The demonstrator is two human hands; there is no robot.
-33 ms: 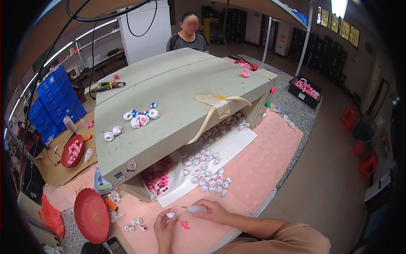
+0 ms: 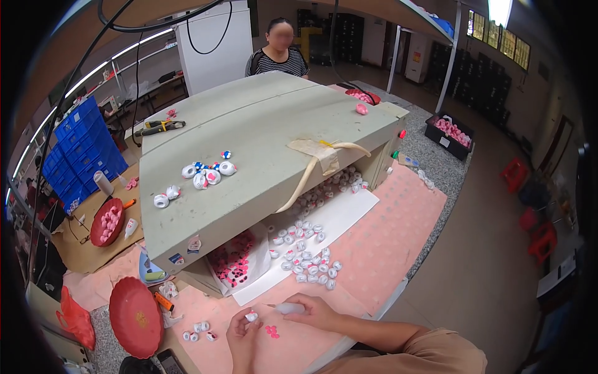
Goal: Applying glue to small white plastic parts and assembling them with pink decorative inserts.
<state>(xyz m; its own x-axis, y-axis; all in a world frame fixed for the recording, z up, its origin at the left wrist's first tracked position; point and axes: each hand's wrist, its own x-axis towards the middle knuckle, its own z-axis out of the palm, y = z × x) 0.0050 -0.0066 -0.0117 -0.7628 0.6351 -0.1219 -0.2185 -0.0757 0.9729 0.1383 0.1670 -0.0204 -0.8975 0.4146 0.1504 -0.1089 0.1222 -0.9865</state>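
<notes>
White bead (image 2: 251, 316) pinched left, bottle (image 2: 289, 308) pinched right, hands (image 2: 239, 328) (image 2: 319, 312) near table edge (image 2: 391, 302), open pink cloth (image 2: 395, 227) rightward

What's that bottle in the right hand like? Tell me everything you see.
The bottle is small, pale and cloudy, and looks like plastic. It is held roughly level over the pink sheet, its narrow end pointing left, toward the white piece in the left hand, apparently not touching it. The right hand grips it and hides its other end. Its contents cannot be made out.

right — room over pink cloth (image 2: 405, 218); ahead — white pieces (image 2: 312, 269), grey machine (image 2: 249, 124)
</notes>
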